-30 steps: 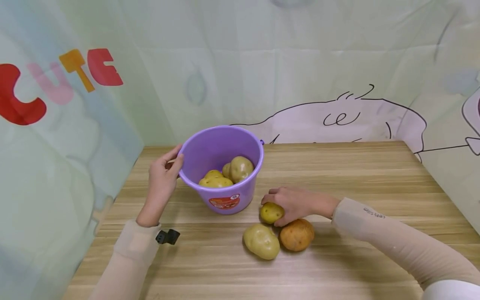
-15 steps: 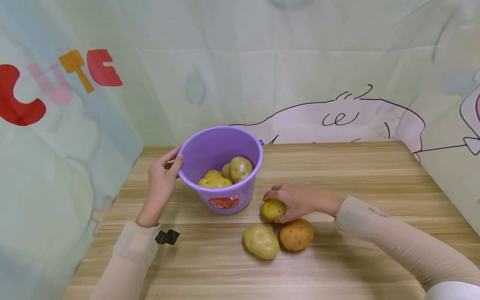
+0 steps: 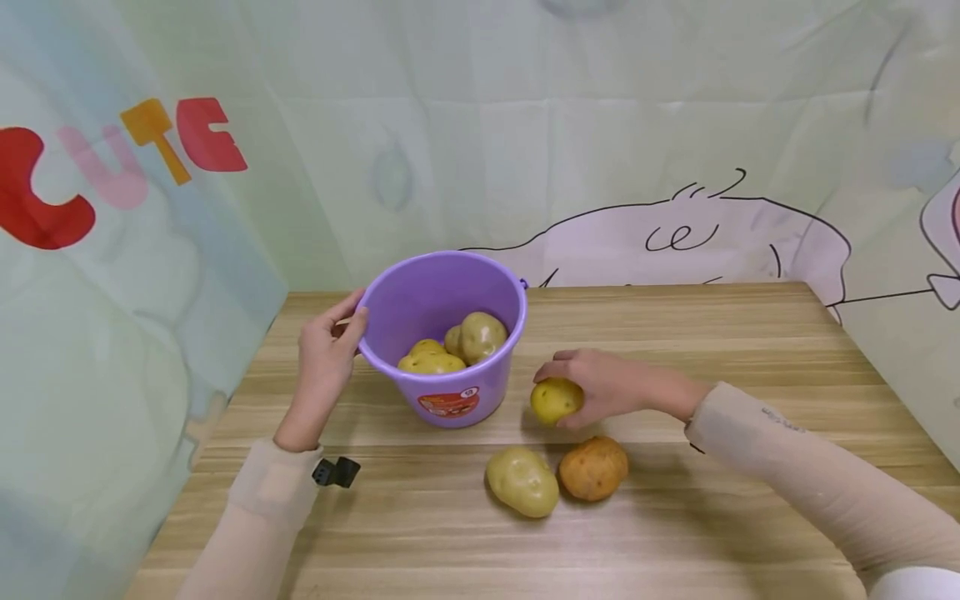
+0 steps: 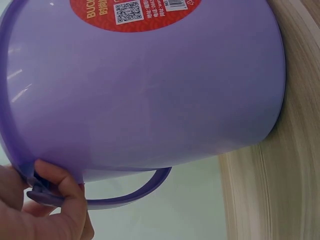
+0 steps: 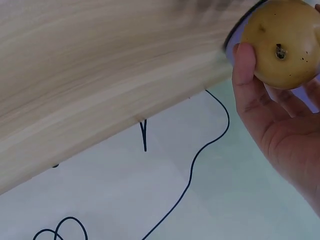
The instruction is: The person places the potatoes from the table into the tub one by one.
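Note:
A purple bucket stands on the table with several potatoes inside. My left hand grips its rim on the left side; in the left wrist view the fingers curl at the rim by the handle's end. To the right of the bucket, my right hand holds a small yellow potato between thumb and fingers, a little above the table. In the right wrist view this potato shows a dark spot, and part of the bucket appears behind it.
A pale potato and an orange-brown potato lie side by side on the wooden table, in front of the right hand. A printed cloth hangs behind and to the sides. A small black device sits at the left wrist.
My right hand has lifted the yellow potato off the table and moved it slightly away from me and to the right. The left hand and the bucket stay in place.

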Motion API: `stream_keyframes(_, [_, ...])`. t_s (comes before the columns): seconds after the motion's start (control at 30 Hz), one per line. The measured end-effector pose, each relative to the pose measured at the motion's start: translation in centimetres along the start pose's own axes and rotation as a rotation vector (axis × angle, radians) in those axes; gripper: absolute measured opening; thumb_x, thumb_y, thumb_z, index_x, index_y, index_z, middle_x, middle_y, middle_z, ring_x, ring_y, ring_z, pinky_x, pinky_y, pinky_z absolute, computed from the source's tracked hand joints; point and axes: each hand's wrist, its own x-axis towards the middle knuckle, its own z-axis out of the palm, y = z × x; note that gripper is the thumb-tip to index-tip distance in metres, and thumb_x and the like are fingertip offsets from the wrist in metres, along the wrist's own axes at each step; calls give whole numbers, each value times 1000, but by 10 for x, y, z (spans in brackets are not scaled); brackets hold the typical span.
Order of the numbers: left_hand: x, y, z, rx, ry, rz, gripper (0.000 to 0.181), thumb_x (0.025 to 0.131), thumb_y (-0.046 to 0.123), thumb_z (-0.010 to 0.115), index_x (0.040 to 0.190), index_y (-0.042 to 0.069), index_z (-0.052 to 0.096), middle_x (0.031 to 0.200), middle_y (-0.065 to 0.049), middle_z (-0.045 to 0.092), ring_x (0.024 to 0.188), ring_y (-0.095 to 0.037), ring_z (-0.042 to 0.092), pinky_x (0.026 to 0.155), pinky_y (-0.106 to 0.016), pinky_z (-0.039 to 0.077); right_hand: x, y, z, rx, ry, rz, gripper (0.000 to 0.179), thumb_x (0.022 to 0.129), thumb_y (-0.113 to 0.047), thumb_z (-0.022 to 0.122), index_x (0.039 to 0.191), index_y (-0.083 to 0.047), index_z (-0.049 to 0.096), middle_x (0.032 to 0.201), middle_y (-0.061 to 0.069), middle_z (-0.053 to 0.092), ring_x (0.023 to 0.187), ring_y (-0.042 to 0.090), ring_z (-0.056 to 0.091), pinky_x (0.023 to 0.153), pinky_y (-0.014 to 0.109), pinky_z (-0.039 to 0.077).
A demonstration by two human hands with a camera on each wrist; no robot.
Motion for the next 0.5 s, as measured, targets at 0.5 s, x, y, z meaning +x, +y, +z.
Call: stream_keyframes(0.5, [0, 0, 0, 3, 1, 4, 44, 104, 25, 54, 142, 3, 55, 130, -20, 61, 103, -32, 63, 73, -13, 57, -11, -1, -22, -18, 76, -13, 54, 78, -24, 83, 123, -4, 64, 108, 3, 64, 88, 11, 59, 74, 26, 56])
